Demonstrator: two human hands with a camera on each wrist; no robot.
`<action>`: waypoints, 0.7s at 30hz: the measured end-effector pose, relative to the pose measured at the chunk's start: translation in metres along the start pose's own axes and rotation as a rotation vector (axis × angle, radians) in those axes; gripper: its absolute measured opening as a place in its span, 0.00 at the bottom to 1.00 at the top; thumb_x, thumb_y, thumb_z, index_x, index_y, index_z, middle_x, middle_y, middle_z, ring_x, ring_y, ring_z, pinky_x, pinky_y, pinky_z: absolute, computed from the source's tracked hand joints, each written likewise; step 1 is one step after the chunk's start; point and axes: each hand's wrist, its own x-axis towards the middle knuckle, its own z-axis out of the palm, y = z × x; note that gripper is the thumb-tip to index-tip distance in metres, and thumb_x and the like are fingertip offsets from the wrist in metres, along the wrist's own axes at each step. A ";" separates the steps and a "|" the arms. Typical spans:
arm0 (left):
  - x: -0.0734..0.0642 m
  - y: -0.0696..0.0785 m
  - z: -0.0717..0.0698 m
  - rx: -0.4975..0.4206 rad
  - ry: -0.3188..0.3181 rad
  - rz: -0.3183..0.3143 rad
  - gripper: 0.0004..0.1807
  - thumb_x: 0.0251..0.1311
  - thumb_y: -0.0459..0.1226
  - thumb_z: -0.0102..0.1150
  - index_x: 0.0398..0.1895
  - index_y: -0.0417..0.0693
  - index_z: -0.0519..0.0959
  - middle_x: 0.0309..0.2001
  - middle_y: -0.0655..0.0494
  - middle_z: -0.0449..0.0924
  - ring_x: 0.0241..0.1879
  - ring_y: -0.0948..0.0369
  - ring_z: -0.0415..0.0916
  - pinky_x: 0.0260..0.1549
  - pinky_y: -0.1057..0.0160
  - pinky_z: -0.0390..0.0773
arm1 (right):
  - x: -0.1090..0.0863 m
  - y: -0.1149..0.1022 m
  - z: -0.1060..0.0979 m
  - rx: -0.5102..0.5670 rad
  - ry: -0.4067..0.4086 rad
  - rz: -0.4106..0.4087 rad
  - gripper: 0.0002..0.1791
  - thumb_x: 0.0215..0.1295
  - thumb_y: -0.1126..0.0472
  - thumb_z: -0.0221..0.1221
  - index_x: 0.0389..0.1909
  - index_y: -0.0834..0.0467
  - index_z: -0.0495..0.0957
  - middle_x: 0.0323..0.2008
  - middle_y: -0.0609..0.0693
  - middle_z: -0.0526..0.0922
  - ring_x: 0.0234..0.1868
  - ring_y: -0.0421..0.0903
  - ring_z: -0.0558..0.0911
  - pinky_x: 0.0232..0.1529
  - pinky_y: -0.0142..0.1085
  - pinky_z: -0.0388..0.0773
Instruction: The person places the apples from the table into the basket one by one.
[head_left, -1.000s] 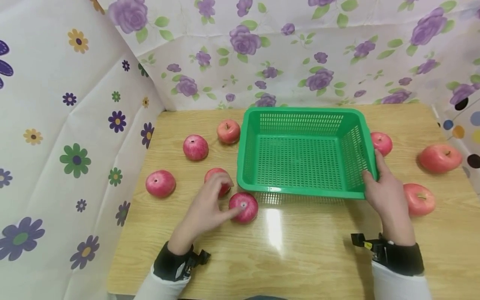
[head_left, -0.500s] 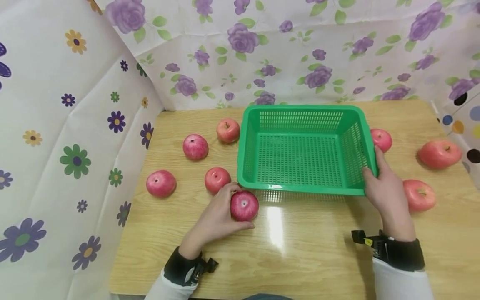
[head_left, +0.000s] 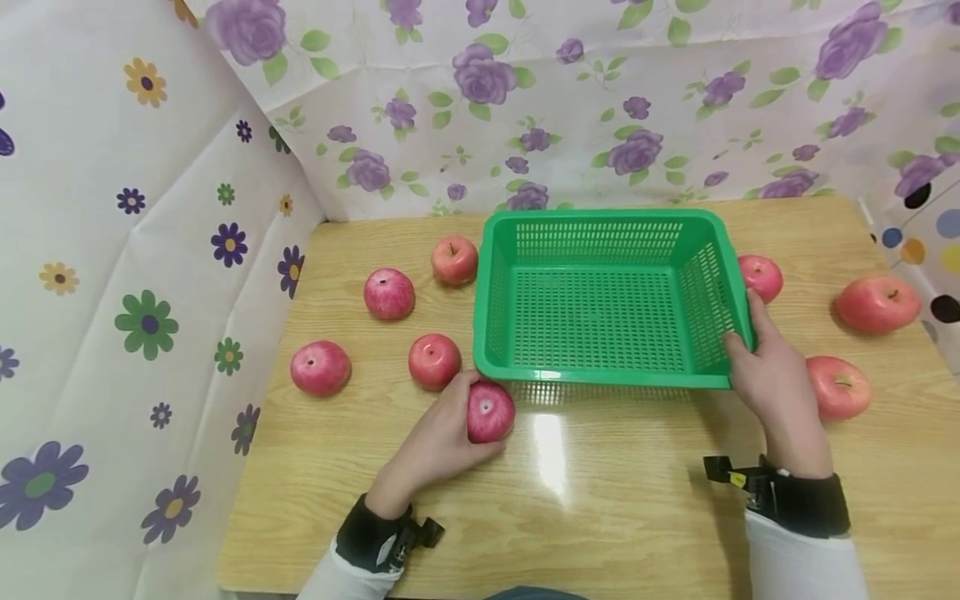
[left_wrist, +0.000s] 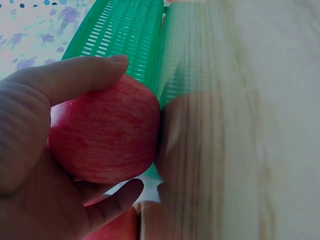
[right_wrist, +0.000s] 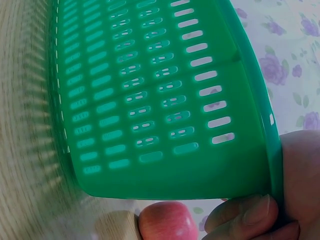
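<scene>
Left hand (head_left: 446,433) has curled round an apple (head_left: 491,412).
A second ago it only reached over; the grasp now looks made, at seven o'clock from the basket (head_left: 607,379), whose rim the right hand (head_left: 776,387) grips at four o'clock.

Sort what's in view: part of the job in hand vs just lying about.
Likely the job, judging by grip:
held apple, in left fingers
green basket, rim in right fingers

Lying about, held by neither hand:
four apples, table's left
three apples, table's right
</scene>
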 end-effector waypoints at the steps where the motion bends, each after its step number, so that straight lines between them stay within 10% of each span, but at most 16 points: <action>1: 0.000 0.000 0.000 0.006 0.000 0.006 0.51 0.43 0.47 0.77 0.70 0.50 0.58 0.59 0.57 0.68 0.58 0.64 0.66 0.59 0.55 0.73 | 0.000 0.000 0.000 -0.002 -0.001 0.001 0.36 0.77 0.41 0.36 0.77 0.36 0.30 0.68 0.75 0.57 0.49 0.70 0.68 0.39 0.62 0.70; 21: -0.002 0.004 -0.020 0.164 0.023 0.052 0.44 0.41 0.49 0.75 0.66 0.57 0.69 0.60 0.63 0.64 0.52 0.67 0.67 0.46 0.56 0.80 | 0.003 0.000 0.001 -0.018 -0.012 0.013 0.36 0.77 0.41 0.36 0.77 0.35 0.29 0.66 0.76 0.60 0.46 0.69 0.69 0.33 0.53 0.71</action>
